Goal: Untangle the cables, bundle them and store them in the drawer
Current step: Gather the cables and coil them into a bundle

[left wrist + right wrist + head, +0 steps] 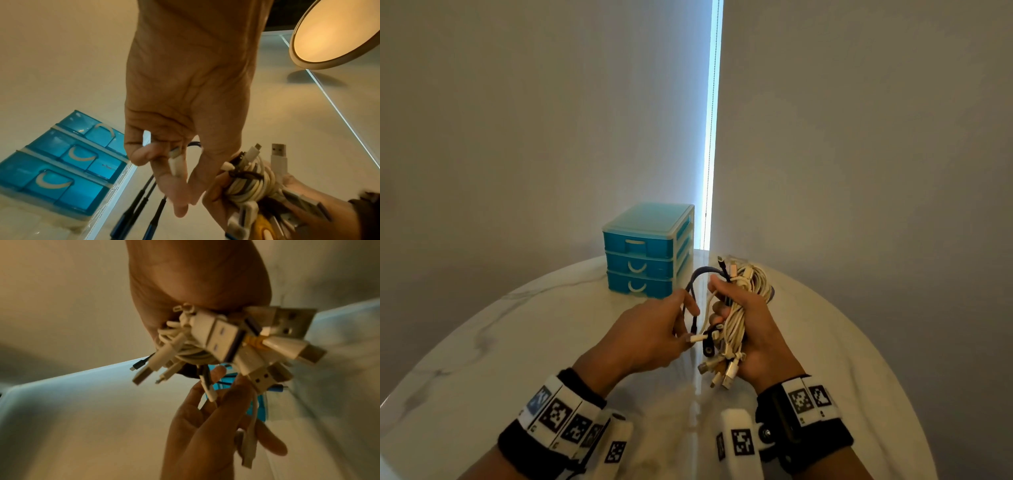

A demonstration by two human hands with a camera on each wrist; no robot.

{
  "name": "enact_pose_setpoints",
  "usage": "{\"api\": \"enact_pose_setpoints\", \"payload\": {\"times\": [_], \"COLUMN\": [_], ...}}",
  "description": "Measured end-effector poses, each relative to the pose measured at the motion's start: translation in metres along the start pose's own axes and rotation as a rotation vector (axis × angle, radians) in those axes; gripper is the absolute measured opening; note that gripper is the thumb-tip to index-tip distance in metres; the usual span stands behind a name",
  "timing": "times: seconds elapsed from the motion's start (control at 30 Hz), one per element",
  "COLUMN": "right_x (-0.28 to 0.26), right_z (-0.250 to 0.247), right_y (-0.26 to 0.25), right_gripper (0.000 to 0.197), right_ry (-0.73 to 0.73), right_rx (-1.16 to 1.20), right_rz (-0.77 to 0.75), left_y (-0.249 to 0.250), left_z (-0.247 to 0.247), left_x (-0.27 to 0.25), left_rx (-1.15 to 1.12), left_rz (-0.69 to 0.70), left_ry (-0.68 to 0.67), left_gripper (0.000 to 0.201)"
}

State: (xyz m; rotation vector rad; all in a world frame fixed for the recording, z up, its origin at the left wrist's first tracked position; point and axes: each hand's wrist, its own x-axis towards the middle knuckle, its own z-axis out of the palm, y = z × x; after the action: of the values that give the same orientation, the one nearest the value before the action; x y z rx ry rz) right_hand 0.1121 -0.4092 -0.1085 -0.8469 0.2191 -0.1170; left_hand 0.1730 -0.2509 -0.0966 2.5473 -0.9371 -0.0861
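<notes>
- The right hand is wrapping its grip around a bundle of white cables, plugs poking out below the palm.
- The left hand is pinching a white connector beside a dark cable looping up from the bundle.
- No readable writing is showing; only coded squares on the wristbands.
- Both hands are hovering over the marble surface, near the blue drawer unit, all drawers closed.

Round white marble table with grey veining, pretty glossy. Behind it there's a plain grey wall with a bright vertical strip of light running down to the table's far edge. The left wrist view shows a round, glowing warm ceiling lamp.
</notes>
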Motion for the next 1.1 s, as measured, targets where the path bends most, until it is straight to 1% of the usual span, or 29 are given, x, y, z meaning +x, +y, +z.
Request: {"api": "enact_pose_setpoints", "payload": {"times": [0.07, 0.1, 0.17, 0.2, 0.23, 0.3, 0.33, 0.37, 0.43, 0.5, 0.57, 0.67, 0.73, 0.83, 0.9, 0.97, 1.03, 1.1], "right_x": [0.003, 0.002, 0.001, 0.0, -0.001, -0.003, -0.004, -0.006, -0.008, -0.011, -0.013, -0.009, -0.002, 0.004, 0.006, 0.006, 0.006, 0.007], "right_z": [-0.005, -0.006, -0.007, -0.008, -0.009, -0.006, -0.004, -0.002, 0.0, 0.001, 0.002, 0.001, -0.004, -0.006, -0.006, -0.005, -0.005, -0.007], "right_y": [0.0, -0.002, -0.006, -0.006, -0.007, -0.007, -0.006, -0.006, -0.008, -0.01, -0.01, -0.006, -0.003, 0.001, 0.004, 0.006, 0.003, 0.0], "right_gripper": [0.023, 0.022, 0.021, 0.02, 0.019, 0.016, 0.015, 0.015, 0.021, 0.026, 0.031, 0.027, 0.029, 0.04, 0.048, 0.049, 0.041, 0.032], "right_ry": [0.058, 0.083, 0.102, 0.094, 0.078, 0.054, 0.044, 0.041, 0.041, 0.025, 0.012, 0.048, 0.065, 0.084, 0.105, 0.082, 0.04, 0.026], "right_rx": [-0.065, -0.074, -0.067, -0.051, -0.029, 0.001, 0.002, -0.002, -0.022, -0.026, -0.03, -0.029, -0.018, -0.03, -0.011, 0.038, 0.071, 0.067], "right_rz": [-0.029, -0.031, -0.029, -0.035, -0.035, -0.039, -0.045, -0.051, -0.08, -0.082, -0.077, -0.085, -0.093, -0.118, -0.12, -0.124, -0.148, -0.161], "left_y": [-0.002, -0.004, -0.007, -0.008, -0.007, -0.003, -0.003, -0.003, 0.002, 0.011, 0.019, 0.027, 0.027, 0.024, 0.023, 0.023, 0.024, 0.026], "left_z": [-0.008, -0.014, -0.027, -0.032, -0.034, -0.034, -0.032, -0.031, -0.034, -0.035, -0.033, -0.031, -0.03, -0.024, -0.02, -0.018, -0.016, -0.015], "left_x": [0.0, 0.001, 0.006, 0.011, 0.014, 0.02, 0.022, 0.023, 0.024, 0.022, 0.021, 0.021, 0.021, 0.021, 0.021, 0.021, 0.022, 0.023], "left_rx": [0.067, 0.058, -0.035, -0.085, -0.141, -0.245, -0.267, -0.286, -0.284, -0.196, -0.092, 0.008, 0.091, 0.184, 0.176, 0.094, -0.037, -0.159], "left_rz": [-0.003, -0.003, 0.013, 0.037, 0.069, 0.142, 0.163, 0.177, 0.181, 0.167, 0.152, 0.148, 0.149, 0.095, 0.042, 0.038, 0.058, 0.04], "left_ry": [0.034, 0.084, 0.235, 0.272, 0.241, 0.052, 0.002, 0.005, 0.072, 0.094, 0.045, -0.064, -0.098, -0.141, -0.146, -0.12, -0.111, -0.134], "left_gripper": [0.038, 0.036, 0.035, 0.038, 0.039, 0.035, 0.03, 0.026, 0.026, 0.025, 0.023, 0.025, 0.028, 0.026, 0.023, 0.025, 0.03, 0.033]}}
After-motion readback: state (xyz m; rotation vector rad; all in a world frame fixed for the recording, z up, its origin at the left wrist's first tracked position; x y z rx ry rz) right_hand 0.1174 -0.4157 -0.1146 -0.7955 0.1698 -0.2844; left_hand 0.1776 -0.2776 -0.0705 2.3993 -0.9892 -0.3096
